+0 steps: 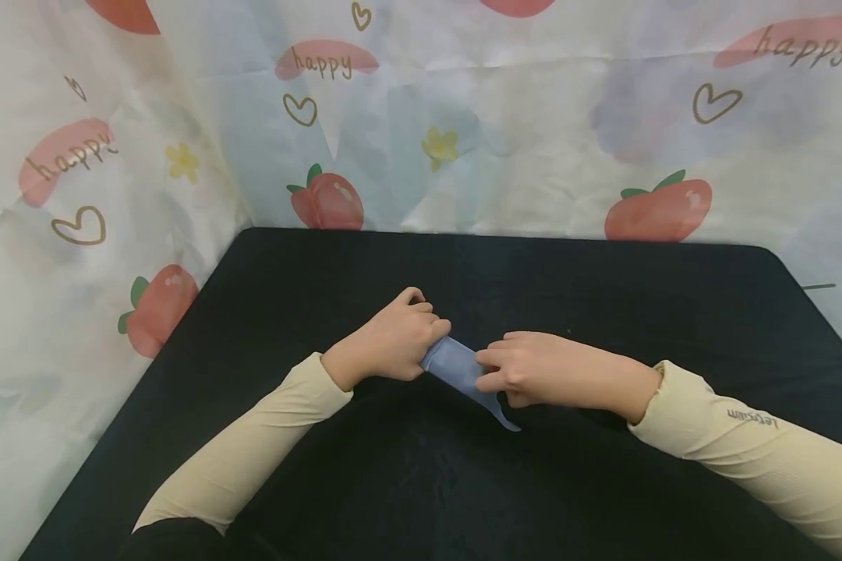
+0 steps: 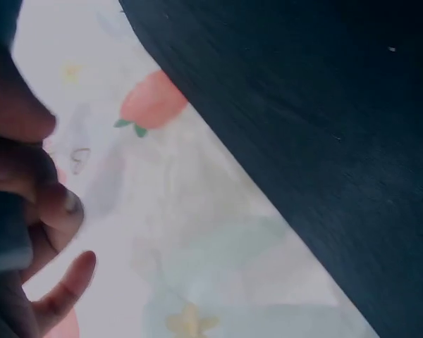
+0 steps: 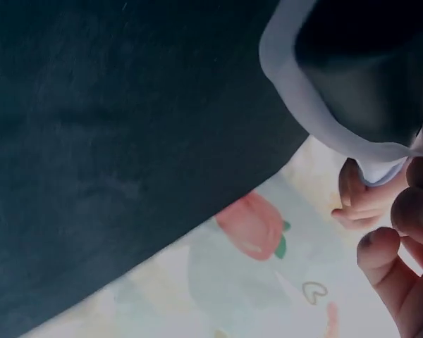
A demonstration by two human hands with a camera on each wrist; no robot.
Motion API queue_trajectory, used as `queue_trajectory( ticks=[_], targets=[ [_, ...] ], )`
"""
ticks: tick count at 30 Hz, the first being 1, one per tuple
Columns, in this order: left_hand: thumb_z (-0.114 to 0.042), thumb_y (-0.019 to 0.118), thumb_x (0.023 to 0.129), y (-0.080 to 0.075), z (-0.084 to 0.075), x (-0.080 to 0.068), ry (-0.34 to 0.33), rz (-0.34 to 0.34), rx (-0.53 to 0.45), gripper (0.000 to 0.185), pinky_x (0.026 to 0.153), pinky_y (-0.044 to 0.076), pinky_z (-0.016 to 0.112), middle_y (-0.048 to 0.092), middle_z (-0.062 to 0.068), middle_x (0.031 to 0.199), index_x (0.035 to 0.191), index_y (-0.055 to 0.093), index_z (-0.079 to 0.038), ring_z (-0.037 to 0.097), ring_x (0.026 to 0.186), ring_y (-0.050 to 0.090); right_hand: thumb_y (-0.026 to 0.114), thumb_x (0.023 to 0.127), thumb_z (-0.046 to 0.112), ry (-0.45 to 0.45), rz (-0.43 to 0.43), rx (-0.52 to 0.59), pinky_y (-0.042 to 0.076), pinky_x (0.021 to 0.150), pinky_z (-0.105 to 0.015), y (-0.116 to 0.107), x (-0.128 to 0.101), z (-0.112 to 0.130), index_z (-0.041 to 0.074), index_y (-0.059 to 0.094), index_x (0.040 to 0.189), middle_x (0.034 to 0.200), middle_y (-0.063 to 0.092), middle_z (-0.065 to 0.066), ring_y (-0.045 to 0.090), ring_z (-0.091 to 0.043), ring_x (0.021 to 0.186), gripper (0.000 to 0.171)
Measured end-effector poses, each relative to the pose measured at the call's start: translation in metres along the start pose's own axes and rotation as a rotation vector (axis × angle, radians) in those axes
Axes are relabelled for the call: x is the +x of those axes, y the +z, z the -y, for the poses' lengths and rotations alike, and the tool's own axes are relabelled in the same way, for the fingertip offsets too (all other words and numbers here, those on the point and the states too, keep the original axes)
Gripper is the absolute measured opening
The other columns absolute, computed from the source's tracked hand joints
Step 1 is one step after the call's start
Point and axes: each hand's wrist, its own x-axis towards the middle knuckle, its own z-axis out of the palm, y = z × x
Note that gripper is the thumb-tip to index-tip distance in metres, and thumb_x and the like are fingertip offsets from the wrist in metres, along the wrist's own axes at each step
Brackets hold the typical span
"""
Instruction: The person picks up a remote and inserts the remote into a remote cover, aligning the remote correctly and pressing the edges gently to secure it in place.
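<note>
A soft, flat blue-grey piece (image 1: 456,365) is stretched slantwise between both hands over the black table; its kind cannot be told. My left hand (image 1: 401,339) grips its upper left end. My right hand (image 1: 526,366) pinches it toward the lower right, and a narrow tip hangs below those fingers. In the right wrist view, the piece has a pale curved border (image 3: 296,91) around a dark area; my right hand (image 3: 402,260) is at the edge of that view, with the left behind. The left wrist view shows part of my left hand (image 2: 49,211) with curled fingers.
The table (image 1: 323,273) has a black surface with rounded far corners. Printed cloth (image 1: 526,140) with strawberries, hearts and the word "happy" hangs behind it and along the left side. Both forearms wear cream sleeves (image 1: 252,444).
</note>
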Motion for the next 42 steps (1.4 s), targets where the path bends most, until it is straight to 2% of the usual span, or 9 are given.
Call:
queue_trajectory(
  ticks=[8,12,15,20,25,27,31,36,42],
  targets=[
    [-0.016,0.065,0.072,0.009,0.005,-0.002,0.035,-0.011,-0.028,0.020,0.091,0.040,0.039,0.069,-0.004,0.082,0.092,0.062,-0.015,0.016,0.079,0.060,0.064,0.068,-0.003,0.027,0.105,0.217,0.024,0.055,-0.014,-0.003,0.000,0.001,0.019,0.054,0.070,0.068,0.039,0.008,0.029,-0.003,0.057,0.024],
    [-0.016,0.065,0.073,0.011,0.005,-0.001,0.034,-0.001,-0.053,0.020,0.091,0.040,0.039,0.070,-0.004,0.085,0.093,0.062,-0.015,0.015,0.081,0.061,0.065,0.069,-0.003,0.034,0.105,0.220,0.024,0.055,-0.014,-0.004,-0.001,0.003,0.020,0.053,0.070,0.068,0.040,0.009,0.029,-0.003,0.058,0.025],
    [-0.016,0.065,0.072,0.010,0.006,0.001,0.006,-0.005,-0.053,0.020,0.090,0.040,0.039,0.070,-0.004,0.084,0.092,0.063,-0.015,0.016,0.079,0.060,0.067,0.067,-0.001,0.061,0.044,0.136,0.024,0.055,-0.016,-0.002,-0.003,0.004,0.018,0.049,0.070,0.067,0.039,0.008,0.028,-0.004,0.057,0.027],
    [-0.020,0.067,0.068,0.005,0.006,0.002,-0.162,-0.009,-0.012,0.019,0.092,0.038,0.041,0.066,-0.003,0.075,0.085,0.061,-0.015,0.016,0.074,0.059,0.074,0.073,0.016,0.308,-0.068,-0.023,0.037,0.060,-0.024,0.002,-0.014,0.005,0.011,0.054,0.086,0.076,0.048,0.002,0.043,-0.011,0.064,0.025],
    [-0.022,0.068,0.068,0.003,0.002,-0.004,-0.389,-0.069,0.033,0.019,0.093,0.039,0.042,0.066,-0.001,0.074,0.083,0.059,-0.013,0.017,0.072,0.059,0.079,0.070,0.044,0.630,-0.019,0.035,0.047,0.072,-0.038,0.008,-0.031,0.004,0.000,0.051,0.122,0.103,0.060,-0.010,0.060,-0.023,0.087,0.074],
    [-0.021,0.068,0.067,0.004,-0.002,-0.005,-0.422,-0.126,0.042,0.021,0.092,0.040,0.042,0.067,0.000,0.073,0.084,0.059,-0.012,0.018,0.070,0.059,0.081,0.069,0.038,0.688,-0.015,0.052,0.049,0.070,-0.037,0.012,-0.034,0.003,-0.003,0.048,0.123,0.103,0.061,-0.013,0.061,-0.022,0.081,0.076],
    [-0.019,0.065,0.064,0.005,-0.011,-0.001,-0.413,-0.214,0.092,0.017,0.091,0.041,0.042,0.062,0.000,0.066,0.078,0.057,-0.011,0.018,0.065,0.056,0.084,0.065,0.015,0.743,-0.100,0.078,0.050,0.059,-0.035,0.020,-0.034,0.001,-0.003,0.050,0.109,0.091,0.062,-0.013,0.056,-0.018,0.062,0.059],
    [-0.017,0.064,0.062,0.004,-0.018,0.009,-0.414,-0.224,0.150,0.015,0.090,0.040,0.041,0.054,0.000,0.057,0.069,0.052,-0.011,0.018,0.060,0.052,0.086,0.057,0.001,0.776,-0.193,0.096,0.051,0.060,-0.038,0.020,-0.031,-0.002,-0.003,0.049,0.104,0.090,0.062,-0.016,0.058,-0.022,0.062,0.060],
    [-0.016,0.063,0.059,-0.001,-0.019,0.017,-0.442,-0.247,0.171,0.017,0.089,0.041,0.041,0.055,0.001,0.057,0.069,0.051,-0.011,0.018,0.060,0.053,0.085,0.055,-0.003,0.773,-0.218,0.118,0.054,0.063,-0.040,0.025,-0.030,-0.003,-0.006,0.049,0.106,0.095,0.063,-0.019,0.062,-0.026,0.065,0.063]
  ],
)
